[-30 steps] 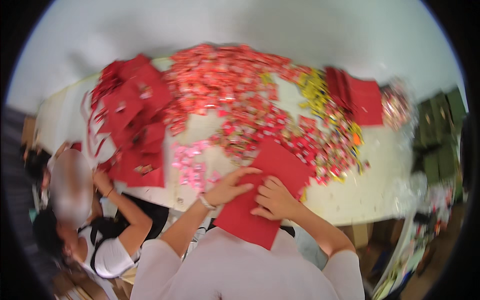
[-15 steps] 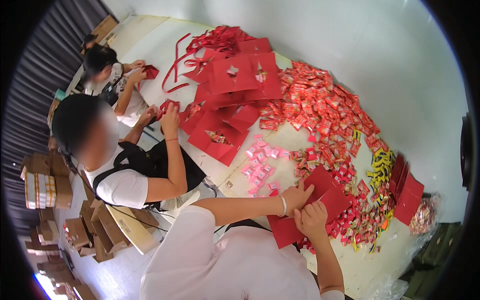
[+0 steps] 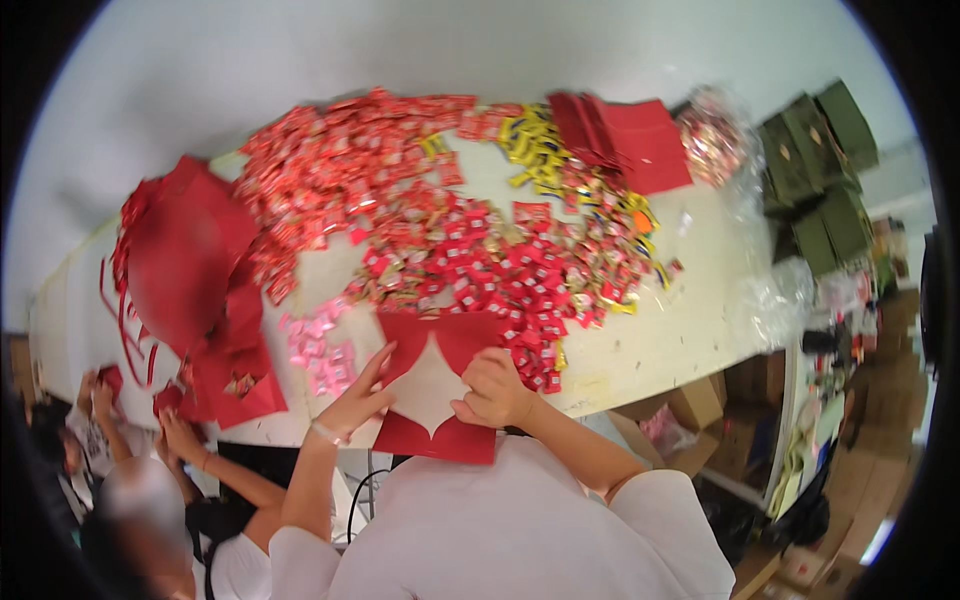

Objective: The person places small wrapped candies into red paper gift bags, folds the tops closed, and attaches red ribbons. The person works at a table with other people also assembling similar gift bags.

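A red paper card [image 3: 430, 455], with a pale star-shaped middle, lies in front of me at the table's near edge. My left hand [image 3: 355, 405] holds its left side, the fingers parted along the edge. Over the right side my right hand [image 3: 493, 390] is curled, fingertips pinched at the card; the exact grip is hidden. Just beyond the card spread small wrapped sweets in dark pink wrappers [image 3: 480, 255]. Pale pink packets [image 3: 320, 350] lie beyond my left hand.
Orange-red packets [image 3: 330, 170] and yellow ones [image 3: 535, 150] are heaped along the wall. Red cards are stacked at left [image 3: 240, 375] and far right [image 3: 645, 145]. Beside the latter are a clear bag of sweets [image 3: 712, 140] and green boxes [image 3: 815, 150]. Co-workers [image 3: 220, 480] sit at the left.
My view has swung right, bringing the green boxes and cartons into fuller sight. The red card has been opened out, showing its pale middle, and my hands have moved apart to its two sides.
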